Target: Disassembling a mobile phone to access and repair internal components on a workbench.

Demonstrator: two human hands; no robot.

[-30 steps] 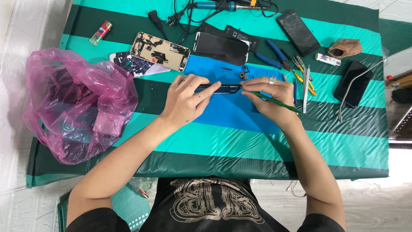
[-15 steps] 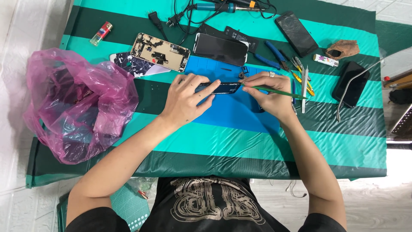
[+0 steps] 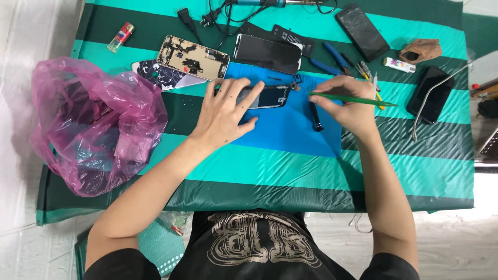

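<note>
Small dark phone part on the blue mat, long side running left to right. Pinned flat under the left hand, fingers spread over its left end, grip loose and pressing, not closed round it. Right hand just to the right of the part, grip pinched tight on a thin green stick, tip pointing left toward the part's right end. Black pen-like tool between the hands. Pink bag far left on the worktop.
</note>
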